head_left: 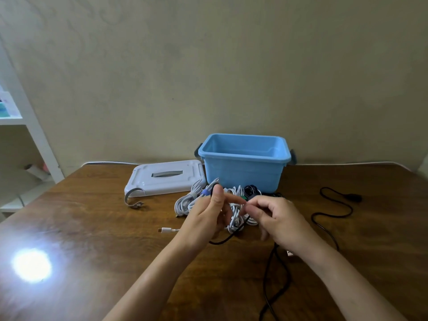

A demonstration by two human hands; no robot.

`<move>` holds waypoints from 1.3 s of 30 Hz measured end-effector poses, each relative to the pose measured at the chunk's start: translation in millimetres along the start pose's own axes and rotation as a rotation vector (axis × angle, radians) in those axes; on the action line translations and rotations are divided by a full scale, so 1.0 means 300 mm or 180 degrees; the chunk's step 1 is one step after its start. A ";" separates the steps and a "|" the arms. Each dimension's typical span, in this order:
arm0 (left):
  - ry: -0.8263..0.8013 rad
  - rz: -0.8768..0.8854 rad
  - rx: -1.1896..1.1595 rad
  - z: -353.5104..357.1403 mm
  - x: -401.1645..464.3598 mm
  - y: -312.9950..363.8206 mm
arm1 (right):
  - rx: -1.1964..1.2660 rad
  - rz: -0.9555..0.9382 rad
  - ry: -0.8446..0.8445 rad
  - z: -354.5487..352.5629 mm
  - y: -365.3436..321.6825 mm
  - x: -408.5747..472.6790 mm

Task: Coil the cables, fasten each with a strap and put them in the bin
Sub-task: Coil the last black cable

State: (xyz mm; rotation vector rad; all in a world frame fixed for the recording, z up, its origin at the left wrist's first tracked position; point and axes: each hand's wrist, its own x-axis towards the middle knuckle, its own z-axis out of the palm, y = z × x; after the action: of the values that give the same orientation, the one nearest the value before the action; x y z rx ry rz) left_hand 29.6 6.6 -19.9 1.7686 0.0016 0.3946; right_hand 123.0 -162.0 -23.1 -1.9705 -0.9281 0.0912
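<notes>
Both hands meet at frame centre: left hand [209,216] and right hand [273,216] pinch a black cable [275,274]. Behind them lie bundled white cables [185,201], the blue bin [243,167], and a white lid [164,178].

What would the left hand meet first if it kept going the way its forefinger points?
The left hand points its forefinger right, at the right hand. Their fingertips already nearly meet above the white cable bundles, so the right hand's fingers come first, though depth is unclear.

A wooden table [92,228] against a beige wall [208,66], white shelving [34,135] at left
</notes>
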 end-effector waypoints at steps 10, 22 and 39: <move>-0.0414 -0.0438 0.1705 0.019 0.005 -0.031 | 0.0544 0.0002 0.0877 0.002 0.013 0.009; -0.0161 -0.0318 0.0711 0.017 -0.007 -0.007 | 0.0037 0.0144 0.0854 -0.018 0.022 0.009; 0.0061 -0.0461 0.0029 0.032 -0.015 0.011 | 0.0189 -0.0296 0.0057 0.079 -0.034 -0.025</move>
State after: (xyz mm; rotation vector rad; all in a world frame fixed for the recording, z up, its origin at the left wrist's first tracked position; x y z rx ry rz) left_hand 27.2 -4.4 -19.8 1.7613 0.1445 0.3069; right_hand 102.3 -146.9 -30.9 -1.8679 -0.9929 0.0473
